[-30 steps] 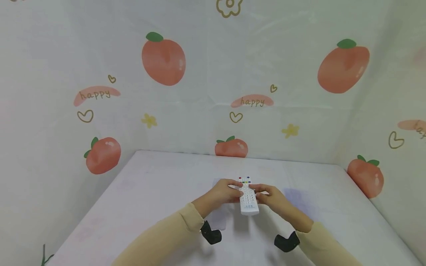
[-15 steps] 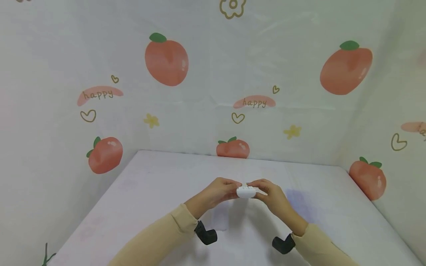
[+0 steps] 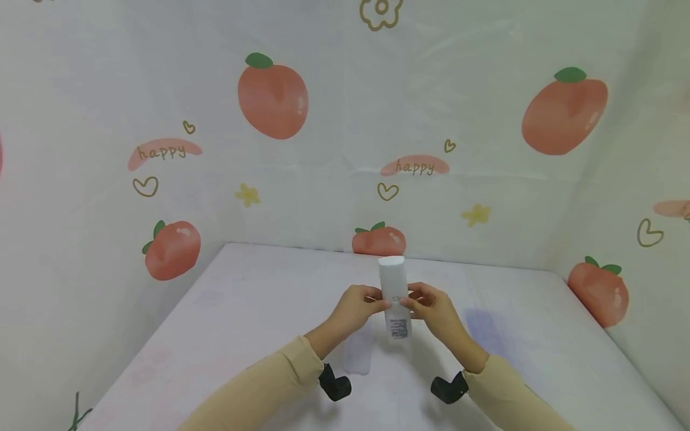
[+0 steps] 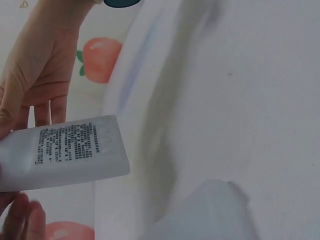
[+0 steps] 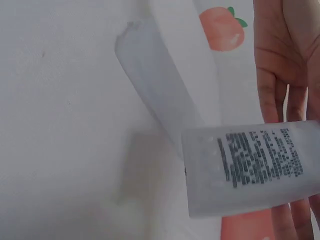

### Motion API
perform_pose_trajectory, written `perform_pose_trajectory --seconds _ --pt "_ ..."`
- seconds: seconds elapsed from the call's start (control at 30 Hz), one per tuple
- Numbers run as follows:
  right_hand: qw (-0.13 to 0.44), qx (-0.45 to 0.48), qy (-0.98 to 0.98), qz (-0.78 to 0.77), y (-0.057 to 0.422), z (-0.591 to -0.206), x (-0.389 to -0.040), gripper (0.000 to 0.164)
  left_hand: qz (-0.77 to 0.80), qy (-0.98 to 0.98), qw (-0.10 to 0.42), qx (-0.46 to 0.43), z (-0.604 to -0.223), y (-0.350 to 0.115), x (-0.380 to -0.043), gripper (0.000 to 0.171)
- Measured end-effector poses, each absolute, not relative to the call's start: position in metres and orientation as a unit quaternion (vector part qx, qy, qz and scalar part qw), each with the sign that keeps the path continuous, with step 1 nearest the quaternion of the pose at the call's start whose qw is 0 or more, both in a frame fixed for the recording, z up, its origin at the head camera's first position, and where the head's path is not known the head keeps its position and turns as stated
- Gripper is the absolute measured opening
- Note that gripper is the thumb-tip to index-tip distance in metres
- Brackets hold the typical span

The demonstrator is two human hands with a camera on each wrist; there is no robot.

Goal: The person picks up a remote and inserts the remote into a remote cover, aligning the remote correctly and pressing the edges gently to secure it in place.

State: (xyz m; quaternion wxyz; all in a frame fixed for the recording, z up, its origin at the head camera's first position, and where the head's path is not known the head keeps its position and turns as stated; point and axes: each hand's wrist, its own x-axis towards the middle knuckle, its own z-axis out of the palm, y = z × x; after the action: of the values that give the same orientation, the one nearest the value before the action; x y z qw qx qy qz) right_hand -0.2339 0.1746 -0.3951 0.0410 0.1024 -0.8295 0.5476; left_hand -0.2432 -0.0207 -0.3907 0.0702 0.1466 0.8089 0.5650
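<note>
A white remote control (image 3: 393, 278) stands nearly upright above the table, its back turned towards me and a block of small printed text near the lower end. My left hand (image 3: 353, 310) pinches its left edge, thumb on the back. From the other side my right hand (image 3: 438, 310) grips the right edge, with its thumb also on the back. The printed text shows close up on the remote in both the left wrist view and the right wrist view. The remote's button side is hidden.
A pale translucent flat sleeve-like piece (image 3: 357, 353) lies on the white table (image 3: 259, 311), below and left of the remote. Behind the table hangs a white curtain (image 3: 323, 197) printed with peaches. Black wrist cameras (image 3: 334, 383) sit under both forearms.
The remote has turned over between my hands: first its buttons faced me, then its end, and now its back. Its far end has risen. Both hands have kept hold of it.
</note>
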Motion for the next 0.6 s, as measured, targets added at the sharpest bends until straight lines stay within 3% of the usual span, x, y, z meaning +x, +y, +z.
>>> perform_pose_trajectory --seconds 0.3,0.6 --pt "-0.028 0.098 -0.780 0.618 0.173 -0.396 -0.235 0.069 0.651 0.745 0.075 0.122 -0.393 -0.022 -0.250 0.046" --pt "-0.096 0.070 -0.755 0.645 0.173 -0.396 -0.236 0.082 0.662 0.736 0.109 0.089 -0.393 -0.024 -0.254 0.049"
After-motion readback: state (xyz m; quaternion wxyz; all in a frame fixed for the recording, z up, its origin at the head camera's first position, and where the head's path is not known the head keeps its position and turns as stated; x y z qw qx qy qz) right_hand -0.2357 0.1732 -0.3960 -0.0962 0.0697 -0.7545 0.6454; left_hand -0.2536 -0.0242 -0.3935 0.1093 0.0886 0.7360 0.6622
